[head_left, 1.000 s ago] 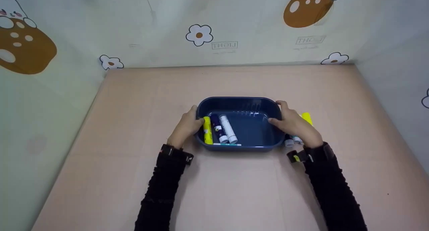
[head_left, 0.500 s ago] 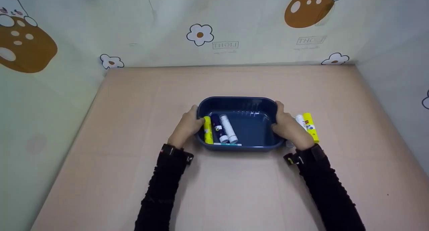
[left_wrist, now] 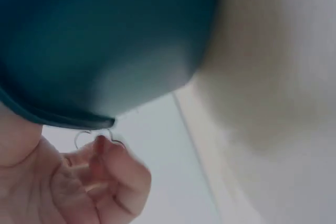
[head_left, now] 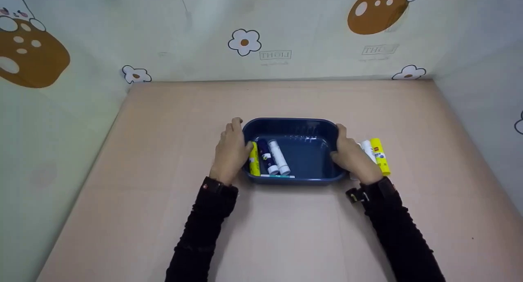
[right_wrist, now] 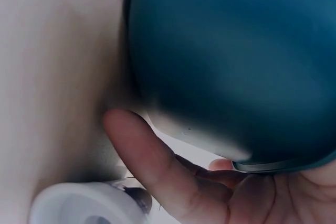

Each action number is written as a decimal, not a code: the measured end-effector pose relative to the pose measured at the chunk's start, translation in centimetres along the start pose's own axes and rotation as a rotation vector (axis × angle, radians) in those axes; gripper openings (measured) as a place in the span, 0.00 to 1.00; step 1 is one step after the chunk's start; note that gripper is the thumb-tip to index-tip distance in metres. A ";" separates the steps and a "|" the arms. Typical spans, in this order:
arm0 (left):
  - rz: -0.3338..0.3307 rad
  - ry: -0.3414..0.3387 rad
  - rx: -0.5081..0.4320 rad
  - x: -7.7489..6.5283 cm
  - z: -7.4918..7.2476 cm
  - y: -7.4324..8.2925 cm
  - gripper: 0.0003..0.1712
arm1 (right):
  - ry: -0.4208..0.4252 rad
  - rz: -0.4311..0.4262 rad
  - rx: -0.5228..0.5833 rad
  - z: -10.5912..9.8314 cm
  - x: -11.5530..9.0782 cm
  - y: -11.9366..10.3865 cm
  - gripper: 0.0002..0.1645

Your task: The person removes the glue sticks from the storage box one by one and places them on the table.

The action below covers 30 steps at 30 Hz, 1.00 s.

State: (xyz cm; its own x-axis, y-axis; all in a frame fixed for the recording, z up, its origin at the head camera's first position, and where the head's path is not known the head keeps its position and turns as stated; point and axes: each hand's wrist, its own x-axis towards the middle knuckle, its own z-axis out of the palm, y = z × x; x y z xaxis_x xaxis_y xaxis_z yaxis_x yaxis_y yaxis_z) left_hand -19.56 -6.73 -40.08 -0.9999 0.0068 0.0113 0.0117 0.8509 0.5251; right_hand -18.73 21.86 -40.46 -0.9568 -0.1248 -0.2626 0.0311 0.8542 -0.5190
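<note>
A dark blue plastic tray (head_left: 310, 155) stands mid-table between both hands. My left hand (head_left: 229, 153) is at its left rim, thumb over the edge; in the left wrist view the loosely bent fingers (left_wrist: 123, 174) lie away from the outer wall. My right hand (head_left: 354, 158) grips the right rim, thumb inside, with fingers (right_wrist: 152, 156) along the outside in the right wrist view. Inside the tray lie a yellow glue stick (head_left: 254, 161), a dark purple stick (head_left: 267, 157), a white stick (head_left: 279, 157) and a thin white-and-teal pen (head_left: 278, 176).
Right of the tray, partly behind my right hand, lie a yellow glue stick (head_left: 380, 156) and a white stick (head_left: 368, 149). A pale hollow end of a stick (right_wrist: 84, 205) shows low in the right wrist view. Patterned sheeting (head_left: 196, 49) walls the table's back and sides.
My left hand has shifted up and slightly right, its fingers lifting off the rim. My right hand moved left to close on the right rim, uncovering the sticks beside it. The tray stays put.
</note>
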 end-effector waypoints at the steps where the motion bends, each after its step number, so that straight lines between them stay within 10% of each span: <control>1: 0.028 0.015 0.024 -0.2 0.0 0.3 0.32 | 0.001 -0.002 -0.001 0.0 0.0 0.0 0.46; 13: 0.302 -0.133 0.138 -2.4 1.0 3.1 0.28 | 0.008 -0.008 -0.012 0.1 0.0 0.1 0.46; 30: 0.327 -0.268 0.298 -2.8 3.6 3.8 0.23 | 0.034 -0.014 -0.035 0.2 -0.1 0.1 0.46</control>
State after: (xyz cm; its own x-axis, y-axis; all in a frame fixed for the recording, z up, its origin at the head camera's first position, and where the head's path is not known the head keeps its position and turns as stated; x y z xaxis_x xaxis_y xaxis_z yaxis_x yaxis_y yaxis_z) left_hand -16.79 -1.64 -41.22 -0.9113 0.3984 -0.1044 0.3607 0.8943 0.2648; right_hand -18.57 21.79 -40.66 -0.9662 -0.1206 -0.2276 0.0077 0.8697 -0.4935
